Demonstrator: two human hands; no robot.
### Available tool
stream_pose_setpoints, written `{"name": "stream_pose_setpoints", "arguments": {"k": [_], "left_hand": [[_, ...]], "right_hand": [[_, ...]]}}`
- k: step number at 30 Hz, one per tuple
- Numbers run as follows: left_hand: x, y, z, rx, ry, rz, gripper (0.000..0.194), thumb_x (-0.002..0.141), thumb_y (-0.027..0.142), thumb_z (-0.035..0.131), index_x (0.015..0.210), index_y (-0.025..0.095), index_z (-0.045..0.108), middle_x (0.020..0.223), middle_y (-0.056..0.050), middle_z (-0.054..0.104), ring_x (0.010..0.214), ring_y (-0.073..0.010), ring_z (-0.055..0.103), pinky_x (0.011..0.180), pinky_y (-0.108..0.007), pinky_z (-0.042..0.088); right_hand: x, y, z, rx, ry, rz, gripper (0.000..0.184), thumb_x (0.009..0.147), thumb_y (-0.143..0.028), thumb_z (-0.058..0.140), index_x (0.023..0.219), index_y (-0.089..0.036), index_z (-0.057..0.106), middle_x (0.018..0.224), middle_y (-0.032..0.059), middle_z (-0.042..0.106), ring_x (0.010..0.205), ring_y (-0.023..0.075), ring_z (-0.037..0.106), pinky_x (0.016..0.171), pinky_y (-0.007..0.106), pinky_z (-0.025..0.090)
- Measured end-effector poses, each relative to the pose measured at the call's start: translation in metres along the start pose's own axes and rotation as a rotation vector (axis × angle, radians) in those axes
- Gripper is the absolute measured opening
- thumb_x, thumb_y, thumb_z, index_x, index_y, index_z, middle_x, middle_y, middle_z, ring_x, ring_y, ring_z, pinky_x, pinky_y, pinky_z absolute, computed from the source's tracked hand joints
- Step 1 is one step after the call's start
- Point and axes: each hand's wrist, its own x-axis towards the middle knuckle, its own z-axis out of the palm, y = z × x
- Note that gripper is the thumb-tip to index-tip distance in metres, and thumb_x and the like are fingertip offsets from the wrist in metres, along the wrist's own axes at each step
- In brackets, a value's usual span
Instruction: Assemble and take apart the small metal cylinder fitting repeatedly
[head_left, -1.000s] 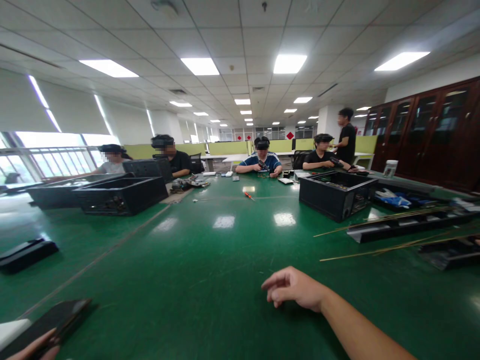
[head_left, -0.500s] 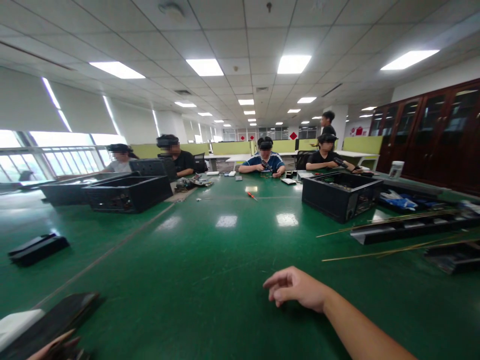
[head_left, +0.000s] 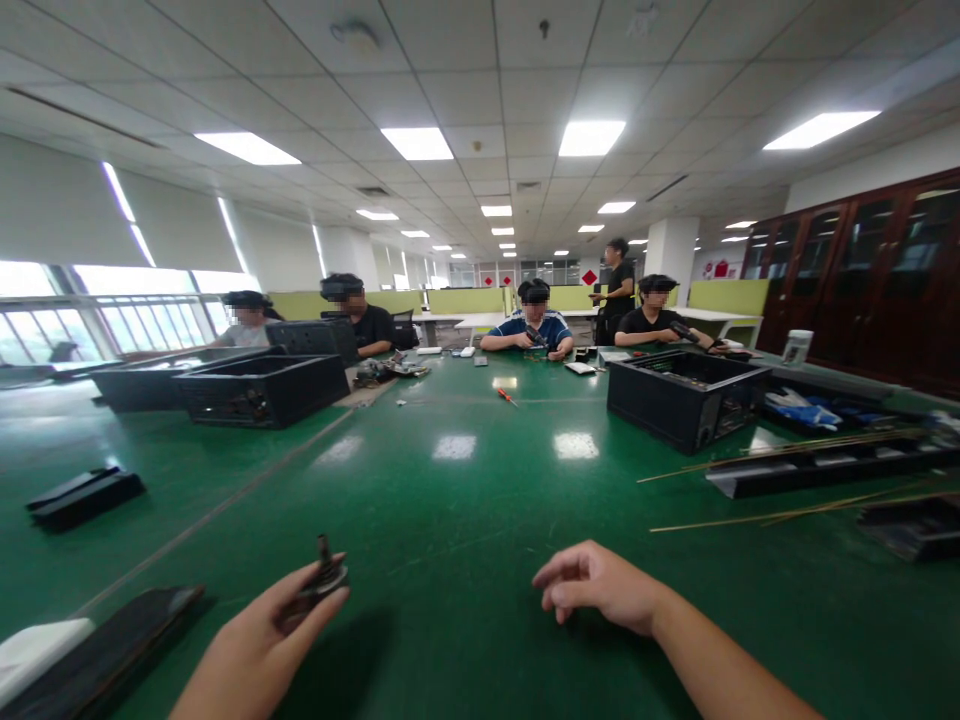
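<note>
My left hand is raised at the lower left of the green tabletop, fingers and thumb closed on a small dark part. A narrow stub sticks up from this part above a rounder, metallic-looking base; its kind does not show. Across from it, my right hand rests on or just over the tabletop, fingers loosely bent and apart, with nothing visible in it. A long flat black piece lies to the left of my left hand, with a white object beside it.
An orange screwdriver lies mid-table. Black computer cases stand at right and left. Thin brass-coloured rods reach in from the right near a black metal channel. Several people sit across the table; another person stands behind.
My left hand has come up from the bottom left corner toward the middle, carrying the small dark part. My right hand has hardly moved. The standing person in back has shifted left.
</note>
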Motion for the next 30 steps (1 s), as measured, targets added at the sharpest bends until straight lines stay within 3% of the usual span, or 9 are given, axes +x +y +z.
{"name": "stream_pose_setpoints", "arguments": {"k": [3,6,9,11,15,20,22,25,30], "left_hand": [[0.020,0.036,0.050,-0.225,-0.247,-0.014,0.059,0.069,0.053,0.070,0.115,0.016,0.064,0.111,-0.011,0.074,0.103,-0.0304,0.069,0.101,-0.047,0.051],[0.030,0.067,0.106,-0.428,-0.391,0.023,0.055,0.072,0.044,0.070,0.117,0.014,0.058,0.114,-0.013,0.072,0.109,-0.0279,0.067,0.102,-0.043,0.050],[0.031,0.076,0.147,-0.516,-0.491,0.059,0.044,0.071,0.033,0.072,0.109,0.013,0.061,0.107,-0.013,0.073,0.103,-0.0270,0.069,0.100,-0.042,0.050],[0.029,0.073,0.162,-0.518,-0.535,0.083,0.039,0.072,0.029,0.072,0.106,0.014,0.064,0.105,-0.011,0.073,0.101,-0.0259,0.069,0.098,-0.041,0.051],[0.019,0.066,0.163,-0.356,-0.545,0.217,0.030,0.074,0.024,0.071,0.104,0.020,0.070,0.101,-0.007,0.069,0.097,-0.0233,0.065,0.089,-0.037,0.051],[0.008,0.068,0.158,-0.248,-0.552,0.422,0.035,0.075,0.015,0.070,0.109,0.027,0.070,0.104,-0.004,0.062,0.101,-0.0202,0.060,0.093,-0.035,0.045],[0.005,0.068,0.160,-0.262,-0.544,0.439,0.036,0.077,0.014,0.069,0.111,0.027,0.069,0.107,-0.004,0.061,0.103,-0.0197,0.059,0.095,-0.034,0.044],[0.003,0.066,0.162,-0.291,-0.520,0.455,0.039,0.078,0.013,0.069,0.114,0.026,0.066,0.108,-0.004,0.061,0.104,-0.0189,0.059,0.096,-0.033,0.045],[-0.002,0.069,0.161,-0.287,-0.528,0.470,0.035,0.075,0.011,0.071,0.107,0.024,0.068,0.106,-0.004,0.062,0.101,-0.0184,0.060,0.093,-0.032,0.046]], "right_hand": [[0.001,0.001,-0.002,-0.002,0.058,-0.008,0.039,0.069,-0.037,0.081,0.096,-0.010,0.073,0.080,0.0076,0.071,0.063,0.0138,0.063,0.065,0.028,0.047],[0.003,0.003,-0.004,0.019,0.158,-0.058,0.039,0.071,-0.035,0.080,0.100,-0.011,0.070,0.078,0.0049,0.068,0.062,0.0125,0.061,0.062,0.026,0.045],[0.007,0.005,-0.007,0.046,0.238,-0.112,0.047,0.071,-0.029,0.079,0.113,-0.013,0.064,0.079,0.0019,0.065,0.062,0.0106,0.058,0.063,0.025,0.045],[0.008,0.008,-0.010,0.026,0.271,-0.119,0.048,0.071,-0.025,0.077,0.115,-0.013,0.062,0.082,0.0020,0.064,0.063,0.0094,0.056,0.063,0.024,0.044],[0.010,0.015,-0.011,-0.064,0.330,-0.115,0.051,0.068,-0.017,0.073,0.117,-0.014,0.061,0.091,0.0027,0.062,0.064,0.0072,0.052,0.063,0.022,0.043],[0.005,0.011,0.000,-0.173,0.315,-0.117,0.068,0.065,-0.013,0.070,0.130,-0.019,0.053,0.103,0.0038,0.060,0.073,0.0108,0.058,0.066,0.024,0.047],[0.002,0.005,0.007,-0.349,0.299,-0.106,0.057,0.068,-0.013,0.068,0.124,-0.018,0.059,0.091,0.0028,0.064,0.070,0.0123,0.058,0.065,0.025,0.046],[-0.003,-0.003,0.014,-0.615,0.409,-0.164,0.043,0.069,-0.016,0.070,0.112,-0.018,0.068,0.091,0.0038,0.068,0.072,0.0153,0.059,0.068,0.028,0.047],[-0.009,-0.012,0.021,-0.787,0.508,-0.252,0.035,0.071,-0.020,0.072,0.106,-0.020,0.070,0.095,0.0047,0.070,0.083,0.0194,0.063,0.074,0.029,0.049]]}}
